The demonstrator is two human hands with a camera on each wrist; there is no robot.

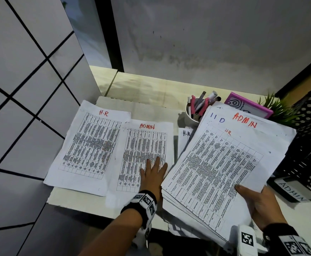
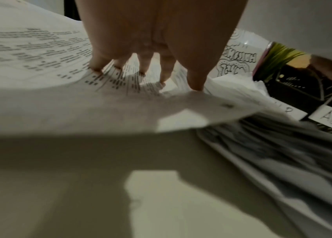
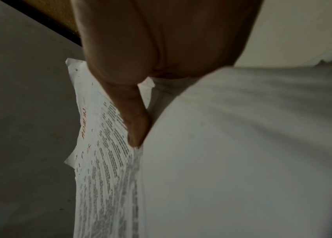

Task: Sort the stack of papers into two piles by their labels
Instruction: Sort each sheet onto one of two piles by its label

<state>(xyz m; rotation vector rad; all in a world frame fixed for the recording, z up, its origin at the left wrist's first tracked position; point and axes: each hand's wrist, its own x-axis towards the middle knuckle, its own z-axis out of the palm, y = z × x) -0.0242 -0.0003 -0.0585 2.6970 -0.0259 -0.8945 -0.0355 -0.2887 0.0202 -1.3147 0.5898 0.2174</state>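
Note:
Two printed sheets lie side by side on the desk: one marked H.R (image 1: 88,143) on the left, one marked ADMIN (image 1: 143,146) to its right. My left hand (image 1: 153,172) lies flat with straight fingers (image 2: 194,80) on the lower part of the ADMIN sheet (image 2: 120,99). My right hand (image 1: 256,202) grips a thick stack of papers (image 1: 223,163) by its near right corner, thumb (image 3: 134,125) on top, and holds the stack (image 3: 108,161) tilted above the desk. The top sheet shows HR in red; a sheet behind it shows ADMIN.
A white cup of pens (image 1: 197,109), a pink-framed picture (image 1: 248,104) and a small green plant (image 1: 280,109) stand at the back right. A black perforated tray (image 1: 306,145) with an ADMIN tag (image 1: 293,191) sits at the right. Another H.R sheet (image 1: 185,137) peeks out beside the cup.

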